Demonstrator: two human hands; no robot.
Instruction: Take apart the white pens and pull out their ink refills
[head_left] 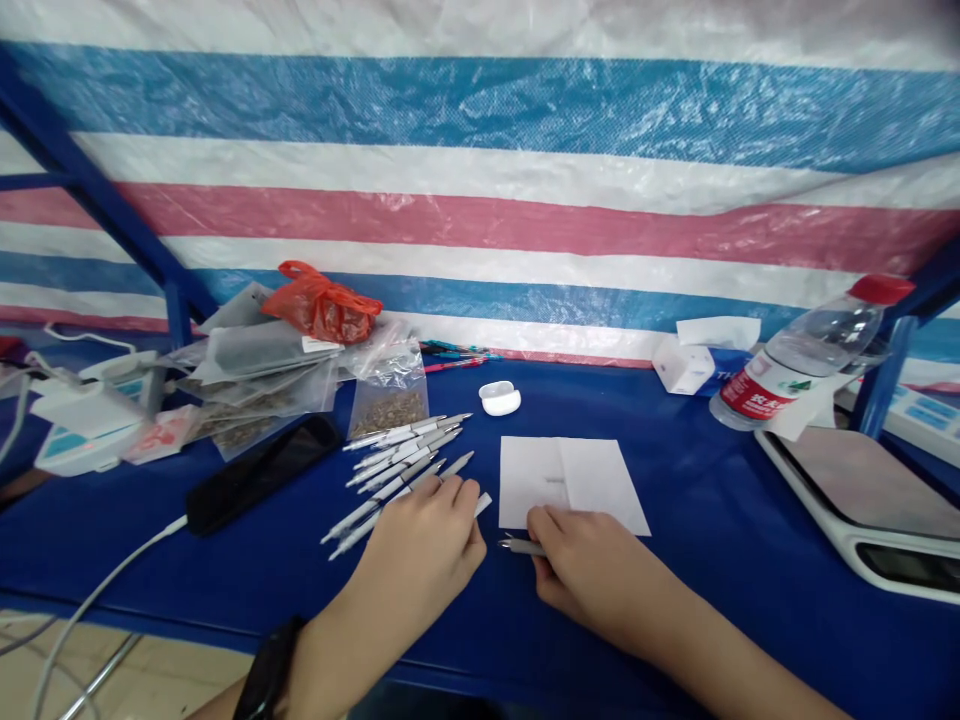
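My left hand (431, 535) is closed around a slim white pen part (484, 504), whose blunt end sticks out past the fingers; the rest is hidden. Opposite it, my right hand (589, 560) pinches a grey pen part (521, 546) with a silvery end pointing left. A small gap lies between the two pieces. Several white and grey pens (401, 470) lie fanned out just beyond my left hand. A creased white sheet of paper (600, 470) with a small dark mark lies under and beyond my right fingers.
A black phone (262, 475) with a cable lies left, near plastic bags of dried bits (390, 410) and a red bag (322, 305). A white earbud case (499, 398) sits behind. At right are a tissue pack (697, 365), water bottle (795, 360) and scale (877, 480).
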